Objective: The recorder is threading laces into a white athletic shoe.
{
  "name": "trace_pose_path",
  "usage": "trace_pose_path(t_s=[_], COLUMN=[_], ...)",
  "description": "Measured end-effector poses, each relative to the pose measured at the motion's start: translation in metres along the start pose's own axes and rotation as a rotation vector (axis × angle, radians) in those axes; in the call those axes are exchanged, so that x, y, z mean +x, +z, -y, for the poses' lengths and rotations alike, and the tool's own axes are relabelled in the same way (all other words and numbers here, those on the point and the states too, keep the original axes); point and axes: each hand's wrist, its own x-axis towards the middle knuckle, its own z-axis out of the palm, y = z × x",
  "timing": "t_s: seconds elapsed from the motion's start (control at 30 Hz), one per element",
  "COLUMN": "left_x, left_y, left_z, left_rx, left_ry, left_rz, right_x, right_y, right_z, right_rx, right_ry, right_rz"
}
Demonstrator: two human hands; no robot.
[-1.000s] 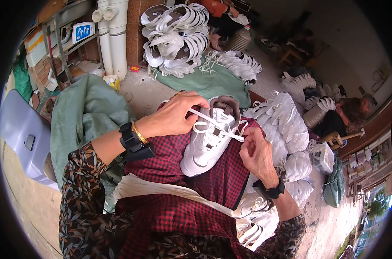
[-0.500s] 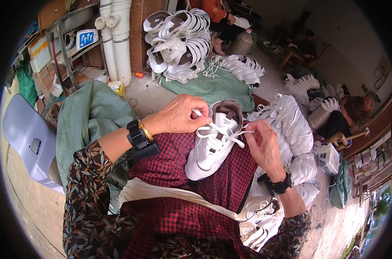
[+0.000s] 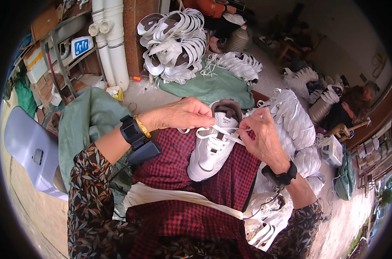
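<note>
A white sneaker (image 3: pixel 211 151) with a brown lining rests on my lap, toe toward me, on a red-and-black checked apron (image 3: pixel 170 162). White laces (image 3: pixel 219 131) cross over its tongue in a loose bow shape. My left hand (image 3: pixel 185 114) pinches one lace between thumb and fingers at the left of the tongue. At the right of the shoe, my right hand (image 3: pixel 263 136) has its fingers closed on the other side of the lace. Both hands sit just above the upper part of the shoe.
A tall stack of white shoe parts (image 3: pixel 174 47) stands ahead on a green sheet (image 3: pixel 204 86). More white shoes (image 3: pixel 289 116) are piled to my right. Left are a green sack (image 3: pixel 92 112) and a grey plastic chair (image 3: pixel 32 146). Other people (image 3: pixel 351 103) sit farther back.
My left hand has moved slightly right, over the lace crossing. My right hand has risen, its fingers now curled closer to the knot. The shoe has shifted slightly.
</note>
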Motion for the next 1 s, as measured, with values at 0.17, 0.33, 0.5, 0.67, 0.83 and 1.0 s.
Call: trace_pose_path(t_s=[0.17, 0.33, 0.5, 0.67, 0.83, 1.0], left_x=[-0.006, -0.014, -0.008, -0.005, -0.003, 0.002], left_y=[-0.006, 0.023, 0.039, 0.036, 0.018, -0.011], left_z=[0.011, 0.002, 0.016, 0.026, 0.019, 0.011], left_rx=[0.390, 0.444, 0.421, 0.542, 0.492, 0.390], left_ry=[-0.182, 0.109, 0.182, 0.257, 0.183, 0.170], left_rz=[-0.243, -0.471, -0.414, -0.422, -0.255, -0.100], right_x=[-0.007, -0.026, -0.023, -0.031, -0.047, -0.048], right_y=[-0.006, -0.005, -0.003, -0.014, -0.011, -0.008], right_z=[-0.010, -0.026, -0.015, -0.026, -0.031, -0.041], right_rx=[-0.116, 0.711, 0.785, 0.398, 0.013, -0.015], right_ry=[-0.043, 0.510, 0.530, 0.303, 0.036, -0.052], right_rz=[-0.060, 0.064, 0.019, 0.052, 0.057, -0.004])
